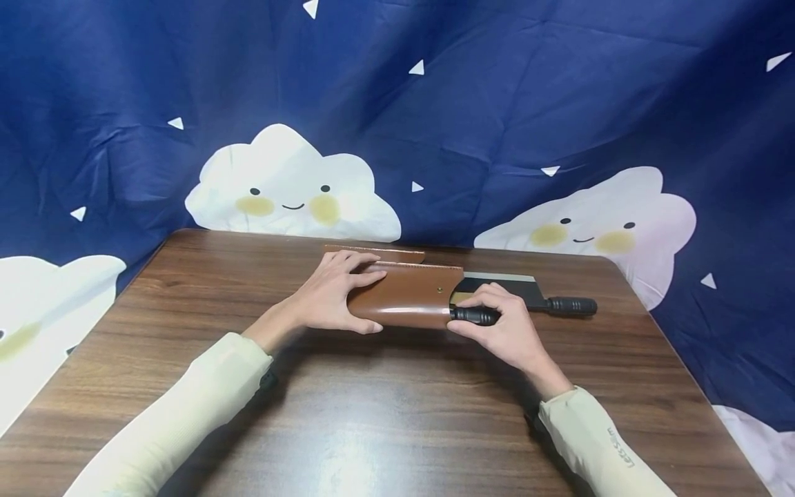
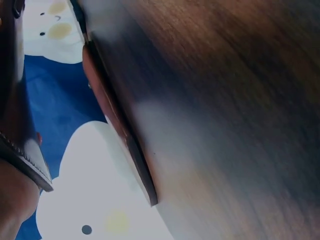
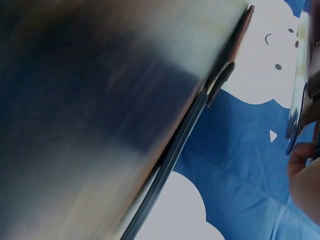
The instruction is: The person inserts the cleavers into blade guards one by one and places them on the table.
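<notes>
My left hand [image 1: 332, 290] grips the closed left end of a glossy brown leather sheath [image 1: 404, 297], thumb along its lower edge and fingers over the top. At the sheath's open right end, my right hand [image 1: 499, 324] holds the ribbed black handle of a knife [image 1: 475, 315]. The knife's blade is hidden inside the leather. Behind my right hand a cleaver [image 1: 531, 290] lies on the table, its black handle [image 1: 571, 306] pointing right. The left wrist view catches the held sheath [image 2: 20, 120] raised above the tabletop.
A second brown sheath [image 1: 379, 253] lies on the wooden table [image 1: 397, 414] behind the held one, partly covered by it. A blue curtain [image 1: 472, 124] with cloud prints hangs right at the table's back edge.
</notes>
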The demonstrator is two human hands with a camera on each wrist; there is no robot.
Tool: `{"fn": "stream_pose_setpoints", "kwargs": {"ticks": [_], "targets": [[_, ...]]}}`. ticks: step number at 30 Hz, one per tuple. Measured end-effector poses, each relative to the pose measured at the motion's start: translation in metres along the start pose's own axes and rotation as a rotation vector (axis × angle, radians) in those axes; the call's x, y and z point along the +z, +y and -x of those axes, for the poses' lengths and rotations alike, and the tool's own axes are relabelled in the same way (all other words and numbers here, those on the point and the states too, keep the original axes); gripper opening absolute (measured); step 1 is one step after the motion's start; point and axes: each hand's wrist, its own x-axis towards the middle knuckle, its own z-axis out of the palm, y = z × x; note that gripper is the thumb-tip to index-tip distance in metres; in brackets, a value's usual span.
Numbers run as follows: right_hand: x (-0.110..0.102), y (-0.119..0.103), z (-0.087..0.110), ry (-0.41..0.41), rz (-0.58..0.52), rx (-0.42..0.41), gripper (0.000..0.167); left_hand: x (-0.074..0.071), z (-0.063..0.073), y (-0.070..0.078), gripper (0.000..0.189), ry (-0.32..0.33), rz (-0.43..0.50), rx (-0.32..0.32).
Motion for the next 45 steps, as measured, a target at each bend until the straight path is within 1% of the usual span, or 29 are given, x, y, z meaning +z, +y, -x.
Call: {"fn": "stream_pose_setpoints", "kwargs": {"ticks": [6,11,16,19,24,29,32,35,40,45], "targets": [[0.003,0.0,-0.002,-0.007,-0.003,-0.009,0.027,0.0,0.0,0.001,0.09,0.032,0.004,0.008],[0.003,-0.001,-0.002,0.003,-0.002,-0.023,0.028,0.002,-0.002,0.003,0.09,0.04,0.018,-0.006],[0.003,-0.002,0.0,0.003,0.007,-0.001,0.028,0.004,-0.003,0.004,0.09,0.036,0.013,-0.004],[0.003,0.0,0.001,-0.017,0.024,0.014,0.026,0.005,-0.001,0.004,0.092,0.013,0.001,-0.002],[0.004,0.004,0.002,-0.057,0.058,0.01,0.021,0.007,0.004,0.002,0.093,-0.043,-0.022,-0.008],[0.006,0.007,0.009,-0.076,0.076,0.011,0.021,0.015,0.011,0.002,0.094,-0.087,-0.039,0.008],[0.008,0.009,0.012,-0.097,0.079,0.023,0.021,0.019,0.015,0.002,0.094,-0.121,-0.044,-0.002],[0.01,0.011,0.014,-0.133,0.086,0.039,0.021,0.021,0.018,0.002,0.093,-0.15,-0.042,-0.024],[0.012,0.013,0.013,-0.208,0.095,0.073,0.022,0.022,0.02,0.001,0.092,-0.172,-0.054,-0.04],[0.015,0.015,0.014,-0.307,0.025,0.155,0.02,0.024,0.023,-0.001,0.092,-0.197,-0.056,-0.051]]}}
